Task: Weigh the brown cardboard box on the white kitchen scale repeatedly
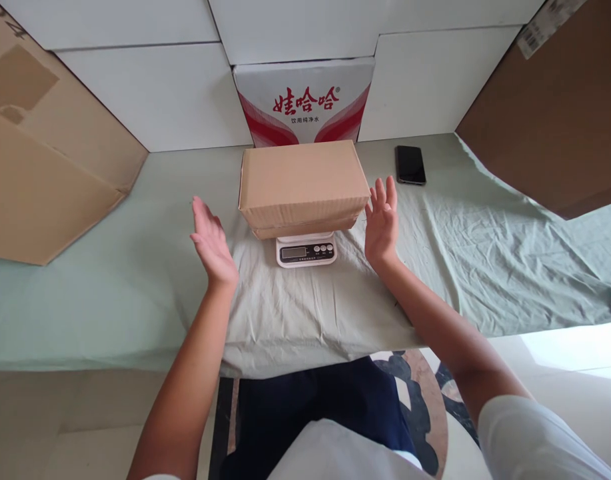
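Observation:
A closed brown cardboard box (305,177) rests on a small white kitchen scale (306,262). The scale's display and buttons face me, while the box hides its weighing plate. Left of the box, with a gap between, my left hand (212,243) is open, palm turned inward and fingers stretched out. My right hand (383,223) is open close by the box's right end, its fingers extended upward. Whether its fingertips touch the box edge I cannot tell. Neither hand holds anything.
A black phone (410,165) lies at the back right on the green cloth (195,320). Behind the box stands a white and red printed carton (305,100) among white boxes. Large brown cartons flank the table at left (50,147) and right (550,120).

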Motion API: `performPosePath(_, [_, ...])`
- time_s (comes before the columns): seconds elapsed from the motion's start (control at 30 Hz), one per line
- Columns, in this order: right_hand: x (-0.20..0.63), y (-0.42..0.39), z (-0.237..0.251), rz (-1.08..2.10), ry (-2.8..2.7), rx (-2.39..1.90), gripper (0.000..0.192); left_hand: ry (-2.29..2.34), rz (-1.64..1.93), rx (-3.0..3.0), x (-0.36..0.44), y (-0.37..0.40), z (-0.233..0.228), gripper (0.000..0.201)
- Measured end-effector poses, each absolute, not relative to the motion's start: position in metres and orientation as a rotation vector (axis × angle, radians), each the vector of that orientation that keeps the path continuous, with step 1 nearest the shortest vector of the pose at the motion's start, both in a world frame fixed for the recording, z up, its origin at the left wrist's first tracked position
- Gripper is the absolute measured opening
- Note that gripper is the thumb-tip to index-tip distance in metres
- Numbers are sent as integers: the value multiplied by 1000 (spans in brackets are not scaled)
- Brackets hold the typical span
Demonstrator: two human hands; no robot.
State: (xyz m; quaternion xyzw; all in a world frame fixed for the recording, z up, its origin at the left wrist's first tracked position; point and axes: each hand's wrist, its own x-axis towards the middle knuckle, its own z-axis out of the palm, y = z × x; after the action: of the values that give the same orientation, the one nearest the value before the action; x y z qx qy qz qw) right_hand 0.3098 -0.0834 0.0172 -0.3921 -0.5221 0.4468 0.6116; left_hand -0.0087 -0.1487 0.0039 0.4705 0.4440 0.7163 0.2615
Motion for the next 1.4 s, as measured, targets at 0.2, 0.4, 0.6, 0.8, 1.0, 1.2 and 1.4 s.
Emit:
performPosePath(0.2, [308, -84, 12, 962, -1330, -944, 87, 1240, 1860, 1287, -7, -144, 0, 84])
performPosePath(0.4, [305, -88, 18, 1046, -1220, -895, 85, 1204, 1862, 1208, -9, -143, 0, 83])
performPosePath(0.6, [302, -91, 18, 1042, -1208, -884, 87, 1175, 1857, 1240, -9, -144, -2, 80])
performPosePath(0.8, [303, -89, 13, 997, -1295, -883, 84, 1279, 1793, 1283, -10, -142, -3, 91])
performPosePath(1.0, [301, -92, 11, 1070, -1219, -794, 75, 1204, 1807, 1198, -7, -143, 0, 88])
performPosePath(1.2, [301, -91, 6, 1086, -1232, -746, 67, 1205, 1754, 1237, -5, -143, 0, 91])
performPosePath(1.4, [298, -91, 7, 1057, -1352, -747, 71, 1083, 1645, 1270, 11, -150, 3, 91])
